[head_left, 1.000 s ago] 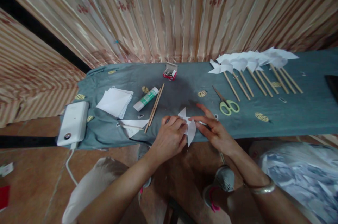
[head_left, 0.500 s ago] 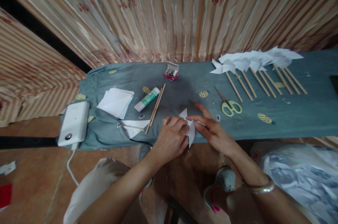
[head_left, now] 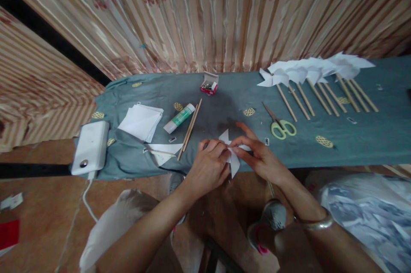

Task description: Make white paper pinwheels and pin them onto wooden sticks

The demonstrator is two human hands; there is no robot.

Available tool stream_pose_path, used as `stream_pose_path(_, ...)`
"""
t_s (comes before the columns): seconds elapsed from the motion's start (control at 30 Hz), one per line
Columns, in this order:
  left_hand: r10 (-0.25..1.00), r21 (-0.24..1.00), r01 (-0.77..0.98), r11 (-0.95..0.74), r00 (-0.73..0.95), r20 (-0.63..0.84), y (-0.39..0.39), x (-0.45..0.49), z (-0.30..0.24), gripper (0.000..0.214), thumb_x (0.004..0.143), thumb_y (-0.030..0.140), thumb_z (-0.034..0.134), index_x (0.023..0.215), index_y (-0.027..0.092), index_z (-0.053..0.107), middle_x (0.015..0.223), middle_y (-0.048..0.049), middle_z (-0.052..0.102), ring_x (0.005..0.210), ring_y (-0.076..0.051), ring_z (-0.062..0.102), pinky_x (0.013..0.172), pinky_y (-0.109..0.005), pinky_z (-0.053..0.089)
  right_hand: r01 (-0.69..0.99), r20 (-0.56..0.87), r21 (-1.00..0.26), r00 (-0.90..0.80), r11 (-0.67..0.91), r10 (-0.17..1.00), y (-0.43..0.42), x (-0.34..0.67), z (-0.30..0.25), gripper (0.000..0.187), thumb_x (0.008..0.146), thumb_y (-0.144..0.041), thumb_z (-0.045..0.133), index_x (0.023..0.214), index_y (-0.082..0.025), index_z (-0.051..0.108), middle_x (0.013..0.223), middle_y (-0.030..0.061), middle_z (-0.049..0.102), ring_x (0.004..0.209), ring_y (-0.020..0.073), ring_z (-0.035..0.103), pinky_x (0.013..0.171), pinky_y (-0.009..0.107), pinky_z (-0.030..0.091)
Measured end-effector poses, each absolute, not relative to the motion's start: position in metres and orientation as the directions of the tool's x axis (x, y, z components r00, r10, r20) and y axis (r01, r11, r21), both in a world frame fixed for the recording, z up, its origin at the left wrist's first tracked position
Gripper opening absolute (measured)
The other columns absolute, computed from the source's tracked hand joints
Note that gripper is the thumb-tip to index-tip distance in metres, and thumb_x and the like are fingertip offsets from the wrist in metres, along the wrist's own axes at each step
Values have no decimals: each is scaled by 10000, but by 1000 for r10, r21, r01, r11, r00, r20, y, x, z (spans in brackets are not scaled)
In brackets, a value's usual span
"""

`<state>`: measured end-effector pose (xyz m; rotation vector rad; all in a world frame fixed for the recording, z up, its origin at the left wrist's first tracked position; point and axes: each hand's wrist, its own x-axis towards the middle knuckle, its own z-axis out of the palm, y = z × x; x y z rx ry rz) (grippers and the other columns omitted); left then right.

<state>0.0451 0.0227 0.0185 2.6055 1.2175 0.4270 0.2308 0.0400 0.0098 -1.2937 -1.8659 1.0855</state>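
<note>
A white paper pinwheel (head_left: 235, 164) with pointed blades is between my hands at the table's front edge. My left hand (head_left: 210, 161) grips it from the left, fingers curled and partly hiding its blades. The thumb and index finger of my right hand (head_left: 257, 153) pinch at the pinwheel's middle, while another finger stretches away from it. Whether a pin is in that pinch cannot be seen. Two loose wooden sticks (head_left: 190, 129) lie left of my hands, beside a green and white glue stick (head_left: 179, 118). Scissors with green handles (head_left: 282, 129) rest to the right.
Finished pinwheels on sticks (head_left: 317, 69) line the back right. A small red box (head_left: 209, 84) stands open at the back. Square white sheets (head_left: 141, 123), a cut paper piece with a pencil (head_left: 162, 153) and a white power bank (head_left: 91, 148) with a cable sit left.
My right thumb and index finger have closed in on the pinwheel's middle, and a raised blade there now lies pressed down. My left hand keeps its grip. The view has shifted slightly.
</note>
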Motion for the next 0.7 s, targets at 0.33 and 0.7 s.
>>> stream_pose_path(0.33,774,336,706,-623,619,133,23,45,20,236,891,227,492,1094,176,602,1120,-84,623,1112,-254,488,939,-448,316,431,43,-883,-320,186,946,37,236,6,300,925,-436,469,1102,-316,680,1515,14,384,1421,260,309,1135,456,297)
stream_pose_path(0.7,779,342,709,-616,614,129,23,45,19,253,882,223,498,1108,173,601,1115,-92,618,1118,-263,481,952,-459,317,426,0,-891,-341,155,940,39,237,12,252,916,-430,489,950,-276,686,1496,37,417,1442,237,263,1127,449,300)
